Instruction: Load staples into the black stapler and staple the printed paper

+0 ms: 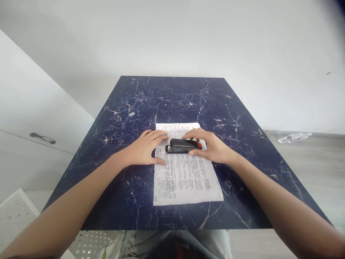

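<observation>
Fingers and thumb of my right hand (pixel 212 146) are closed on the right end of a black stapler (pixel 184 144), fingertips along its far side and thumb against its near side. My left hand (pixel 147 148) lies palm down with its fingers spread — gripping nothing, fingertips and thumb on the left part of a printed sheet (pixel 191 176).

Behind it all rises a pale wall (pixel 172 36), and before it stands the table (pixel 172 97), dark blue with whitish, marble-like veins. On the left is a white cabinet (pixel 27 97) with a dark handle (pixel 42 138), cut off by the view. My forearms (pixel 88 189) run out of sight at the lower corners, and the table's near edge hides most of my jeans (pixel 207 242).

The printed sheet carries dense lines of print, too small and blurred for me to read; hands and stapler cover some of it. Whether it is one sheet or several, I cannot tell. The stapler lies crosswise on its upper half, an orange-red part showing beside my right hand — whether paper sits inside it, I cannot see.

On the floor (pixel 318 172) to the right lies a clear packet (pixel 294 137) with an unreadable red mark. Smallest is a pale scrap (pixel 131 114) on the table, beyond my left hand.
</observation>
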`<state>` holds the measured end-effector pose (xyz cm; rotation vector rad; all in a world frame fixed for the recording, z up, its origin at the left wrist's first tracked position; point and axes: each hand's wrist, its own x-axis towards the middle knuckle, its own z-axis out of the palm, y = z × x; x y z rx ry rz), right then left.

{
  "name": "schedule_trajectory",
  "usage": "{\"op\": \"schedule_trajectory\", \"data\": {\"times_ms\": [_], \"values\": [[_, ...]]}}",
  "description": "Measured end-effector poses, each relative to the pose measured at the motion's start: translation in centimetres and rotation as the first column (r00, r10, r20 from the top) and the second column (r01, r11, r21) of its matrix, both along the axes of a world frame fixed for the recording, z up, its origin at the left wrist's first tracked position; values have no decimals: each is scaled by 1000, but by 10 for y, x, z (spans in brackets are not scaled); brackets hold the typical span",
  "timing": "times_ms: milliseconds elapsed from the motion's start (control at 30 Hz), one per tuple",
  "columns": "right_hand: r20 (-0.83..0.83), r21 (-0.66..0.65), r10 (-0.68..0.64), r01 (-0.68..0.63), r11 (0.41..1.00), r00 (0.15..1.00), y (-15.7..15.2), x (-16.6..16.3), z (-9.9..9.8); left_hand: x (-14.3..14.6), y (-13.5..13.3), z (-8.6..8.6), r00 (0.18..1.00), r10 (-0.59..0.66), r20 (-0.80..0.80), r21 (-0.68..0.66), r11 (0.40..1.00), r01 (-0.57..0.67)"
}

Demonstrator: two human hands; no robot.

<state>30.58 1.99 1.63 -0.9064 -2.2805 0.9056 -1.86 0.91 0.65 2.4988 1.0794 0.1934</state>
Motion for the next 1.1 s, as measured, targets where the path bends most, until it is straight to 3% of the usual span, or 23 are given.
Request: {"op": "schedule_trajectory", "data": {"times_ms": [67, 200, 367, 467, 600, 700, 833, 900, 1000, 1100], "values": [[-50, -153, -57, 49, 987, 997, -1, 2, -1, -1, 0, -1, 1000, 4, 10, 4, 1000, -4], [-137, -446, -133, 59, 893, 982, 0, 5, -7, 0, 0, -3, 999, 9, 48, 2, 1000, -10], [-193, -538, -135, 10, 843, 972, 5, 11, -12, -3, 3, -4, 995, 19, 103, -55, 998, -14], [-191, -556, -83, -38, 830, 978, 11, 17, -12, -9, 4, -5, 968, 77, 238, -149, 988, -42], [-170, -533, -56, -44, 845, 984, 16, 23, -13, -10, 5, -7, 812, 322, 488, -338, 927, -165], [-157, -524, -71, -22, 852, 985, 18, 26, -15, -7, 8, -10, 698, 421, 579, -406, 891, -200], [-116, -484, -74, 9, 875, 990, 17, 26, -16, -5, 9, -11, 702, 419, 577, -408, 891, -197], [-106, -387, -37, -7, 922, 994, 13, 20, -15, -4, 7, -11, 719, 406, 564, -391, 898, -200], [-27, -117, 11, -14, 993, 1000, 1, 2, -13, -2, 4, -10, 744, 376, 553, -342, 916, -210], [36, 54, -82, 80, 995, 996, -13, -14, -13, 6, 1, -8, 676, 393, 623, -288, 919, -268]]}}
